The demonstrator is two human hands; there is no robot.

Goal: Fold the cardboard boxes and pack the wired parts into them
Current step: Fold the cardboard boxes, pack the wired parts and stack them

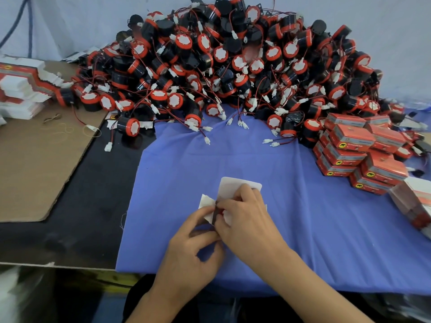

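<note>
A small cardboard box point(235, 185) with white inner flaps sits on the blue cloth point(303, 217) near the front edge, partly folded. My left hand point(193, 248) grips its left side. My right hand point(247, 220) covers its top and right side, fingers pressing on a flap. A bit of red and black shows between my fingers inside the box; I cannot tell what it is. A big heap of black-and-red wired parts point(233, 66) with white connectors fills the back of the table.
Several closed red boxes point(356, 152) are stacked at the right. Flat unfolded boxes point(21, 87) lie in a stack at the far left on a brown cardboard sheet point(35, 164). More flat boxes point(415, 203) lean at the right edge. Loose rubber bands point(65, 130) lie on the cardboard.
</note>
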